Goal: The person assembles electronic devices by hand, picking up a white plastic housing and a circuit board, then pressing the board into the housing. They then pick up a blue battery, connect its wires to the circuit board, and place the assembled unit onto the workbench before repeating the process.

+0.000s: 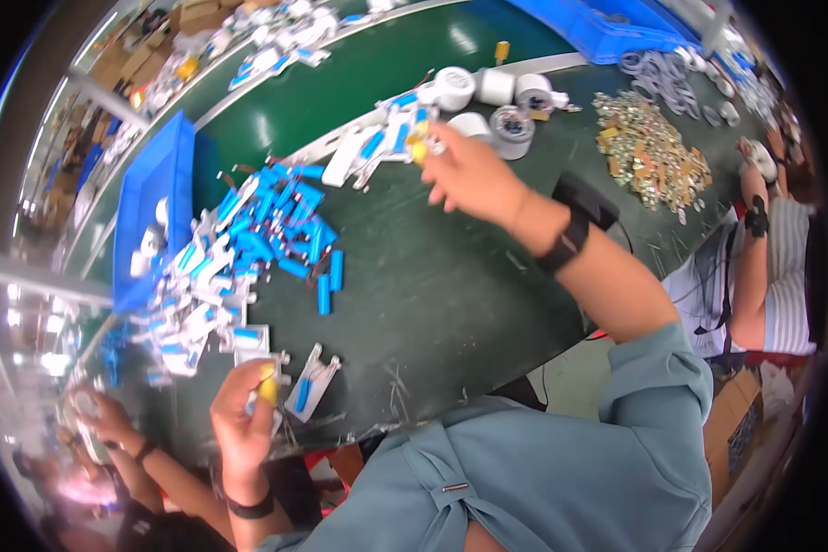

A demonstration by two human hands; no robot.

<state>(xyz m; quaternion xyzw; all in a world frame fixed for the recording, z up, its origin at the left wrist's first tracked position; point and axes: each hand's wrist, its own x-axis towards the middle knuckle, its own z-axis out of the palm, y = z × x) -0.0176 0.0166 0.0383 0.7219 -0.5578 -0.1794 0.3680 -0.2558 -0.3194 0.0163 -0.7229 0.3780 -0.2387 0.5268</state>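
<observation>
My right hand [478,179] reaches out over a small group of white plastic parts with blue cells [373,145]. Yellow covers sit on its fingertips, which are drawn close together, and whatever they pinch is too small to make out. Low on the left, my left hand [239,419] is closed, also with yellow fingertip covers. A bit of something white shows between its fingers, mostly hidden. Beside it on the table lies a white holder with a blue cell [311,382]. Beyond that hand is a pile of white holders [189,308], running into loose blue cylindrical cells [281,216] with thin wires.
White round housings [497,87] stand at the far side, near a heap of small metallic and yellowish pieces [649,152] and grey rings [658,78]. A black box [584,201] is by my right forearm. Blue bins [156,202] flank the table. Co-workers' hands [754,161] show at both sides.
</observation>
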